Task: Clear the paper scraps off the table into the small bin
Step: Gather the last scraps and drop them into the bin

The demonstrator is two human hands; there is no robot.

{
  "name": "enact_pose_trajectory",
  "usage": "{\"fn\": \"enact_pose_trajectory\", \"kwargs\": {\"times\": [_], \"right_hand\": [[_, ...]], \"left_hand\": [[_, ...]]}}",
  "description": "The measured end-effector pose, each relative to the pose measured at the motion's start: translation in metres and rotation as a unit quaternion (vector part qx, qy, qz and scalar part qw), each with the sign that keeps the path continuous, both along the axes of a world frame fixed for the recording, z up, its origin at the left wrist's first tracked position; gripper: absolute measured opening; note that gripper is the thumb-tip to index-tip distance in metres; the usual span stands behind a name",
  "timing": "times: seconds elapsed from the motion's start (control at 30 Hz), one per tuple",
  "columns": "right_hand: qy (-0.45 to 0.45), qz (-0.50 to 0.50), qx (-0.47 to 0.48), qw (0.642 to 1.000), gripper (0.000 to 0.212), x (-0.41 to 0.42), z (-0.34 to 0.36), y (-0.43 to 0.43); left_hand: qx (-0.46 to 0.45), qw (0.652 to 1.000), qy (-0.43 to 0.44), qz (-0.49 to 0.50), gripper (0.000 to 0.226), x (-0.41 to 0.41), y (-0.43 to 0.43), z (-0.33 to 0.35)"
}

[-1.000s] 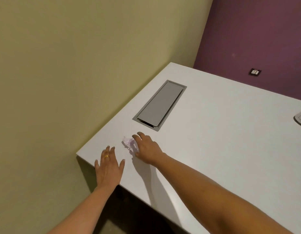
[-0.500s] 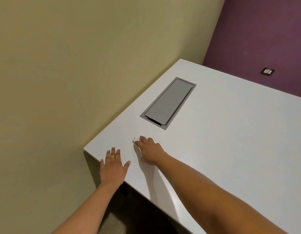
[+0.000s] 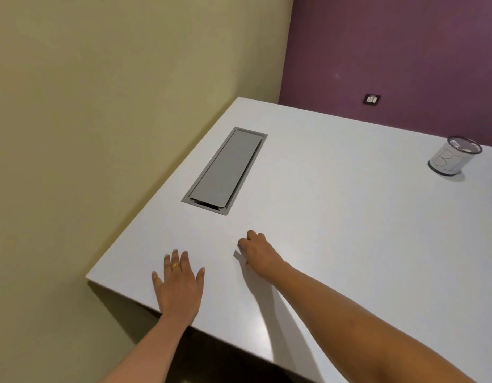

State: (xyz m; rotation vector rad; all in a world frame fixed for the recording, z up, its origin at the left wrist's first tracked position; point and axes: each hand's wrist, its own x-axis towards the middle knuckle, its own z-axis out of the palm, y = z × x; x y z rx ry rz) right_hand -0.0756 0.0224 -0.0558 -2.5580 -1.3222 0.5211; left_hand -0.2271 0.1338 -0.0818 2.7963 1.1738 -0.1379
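My right hand (image 3: 257, 252) hovers just above the white table (image 3: 349, 230) with its fingers curled round a crumpled paper scrap (image 3: 241, 247); only a small white edge of the scrap shows by the fingertips. My left hand (image 3: 180, 283), with a gold ring, lies flat on the table near the front left corner, fingers spread. The small bin (image 3: 453, 157), a round mesh cup wrapped in white paper, stands far off at the table's right side, with some paper visible inside it.
A grey rectangular cable hatch (image 3: 225, 171) is set flush into the table beyond my hands. A beige wall runs along the table's left edge and a purple wall with a socket (image 3: 371, 99) stands behind it.
My right hand has closed over the paper scrap, which lay visible beside its fingers a second ago, and lifted slightly. The view has swung right, bringing the bin into sight. My left hand stays flat.
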Motion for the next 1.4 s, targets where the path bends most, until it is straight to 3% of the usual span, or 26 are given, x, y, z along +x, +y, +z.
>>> {"fn": "enact_pose_trajectory", "kwargs": {"times": [0.3,0.5,0.67,0.77,0.9,1.0,1.17,1.4], "right_hand": [[0.026,-0.225,0.054,0.973,0.013,0.055,0.015,-0.1],[0.092,-0.421,0.112,0.895,0.044,0.093,0.024,-0.171],[0.11,-0.506,0.163,0.84,0.083,0.119,0.031,-0.229],[0.132,-0.555,0.203,0.796,0.067,0.14,0.027,-0.26],[0.197,-0.61,0.339,0.689,0.033,0.161,0.024,-0.289],[0.236,-0.62,0.393,0.637,0.027,0.176,0.031,-0.302],[0.187,-0.613,0.381,0.666,0.026,0.214,0.025,-0.316],[0.126,-0.638,0.304,0.696,0.059,0.275,0.029,-0.327]], "left_hand": [[-0.031,0.99,-0.06,-0.12,0.054,0.089,-0.058,-0.001],[-0.043,0.975,-0.056,-0.212,0.051,0.142,-0.108,-0.005],[-0.034,0.954,-0.053,-0.294,0.041,0.182,-0.155,-0.008],[-0.019,0.94,-0.054,-0.336,0.044,0.207,-0.182,-0.005],[-0.023,0.928,-0.047,-0.37,0.048,0.238,-0.213,-0.003],[-0.048,0.926,-0.069,-0.369,0.04,0.263,-0.232,-0.002],[-0.047,0.923,-0.063,-0.376,0.051,0.311,-0.248,-0.002],[-0.053,0.925,-0.094,-0.364,0.048,0.378,-0.266,-0.008]]}}
